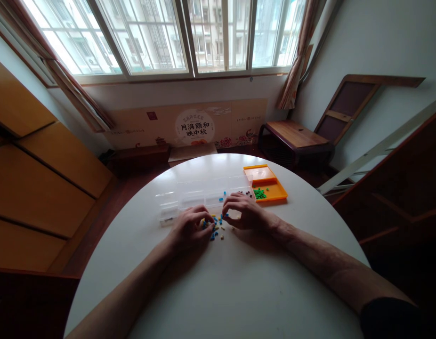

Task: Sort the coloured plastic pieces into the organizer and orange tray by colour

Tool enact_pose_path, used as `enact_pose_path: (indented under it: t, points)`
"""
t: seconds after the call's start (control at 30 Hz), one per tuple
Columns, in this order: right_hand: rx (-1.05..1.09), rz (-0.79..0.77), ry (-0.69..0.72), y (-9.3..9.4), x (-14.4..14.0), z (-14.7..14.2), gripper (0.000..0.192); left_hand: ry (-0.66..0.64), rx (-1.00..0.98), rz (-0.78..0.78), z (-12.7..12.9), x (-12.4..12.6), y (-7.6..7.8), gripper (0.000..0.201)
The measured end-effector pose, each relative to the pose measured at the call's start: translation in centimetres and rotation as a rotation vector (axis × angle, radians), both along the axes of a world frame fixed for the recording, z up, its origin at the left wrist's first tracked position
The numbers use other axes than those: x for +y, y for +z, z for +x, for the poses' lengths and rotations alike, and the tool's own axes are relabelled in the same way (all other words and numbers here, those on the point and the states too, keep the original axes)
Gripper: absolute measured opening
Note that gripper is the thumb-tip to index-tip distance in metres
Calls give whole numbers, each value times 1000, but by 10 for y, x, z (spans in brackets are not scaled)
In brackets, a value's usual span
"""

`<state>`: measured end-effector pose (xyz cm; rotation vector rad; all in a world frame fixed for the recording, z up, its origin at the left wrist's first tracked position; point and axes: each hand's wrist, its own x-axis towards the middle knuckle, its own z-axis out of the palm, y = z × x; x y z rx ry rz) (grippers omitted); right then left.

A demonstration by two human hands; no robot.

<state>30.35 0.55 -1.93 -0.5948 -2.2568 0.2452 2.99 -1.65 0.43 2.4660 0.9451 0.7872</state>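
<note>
On the white table, small blue and yellow toy bricks [215, 232] lie in a loose pile between my two hands. My left hand [190, 227] rests at the pile's left side, fingers curled and thumb close to the forefinger over the bricks. Whatever sits between those fingertips is too small to make out. My right hand [245, 212] is at the right of the pile, its thumb and forefinger pinched on a small blue brick [225, 215]. Behind both hands is a clear plastic compartment box [192, 199], with a few blue bricks and some dark ones in its right-hand compartments.
An orange tray [278, 192] holding green bricks [260, 193] stands beyond my right hand, beside the clear box. The round table's [218, 292] far edge faces a window wall. A low wooden chair [295, 134] is at the back right, wooden cabinets [37, 188] at the left.
</note>
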Motion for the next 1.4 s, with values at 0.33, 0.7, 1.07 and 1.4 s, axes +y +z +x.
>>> enact_pose_path:
  t: [0.33, 0.7, 1.07, 1.4]
  points:
    - [121, 28, -443, -9, 9, -1, 3, -2, -40, -28, 1, 1, -2, 8]
    - [1, 120, -136, -3, 1, -4, 5, 26, -193, -69, 1, 4, -1, 14]
    - [-105, 161, -6, 5, -2, -6, 12, -62, -202, -33, 1, 6, -6, 19]
    - [101, 82, -378, -3, 3, -4, 13, 89, -190, -20, 0, 6, -7, 14]
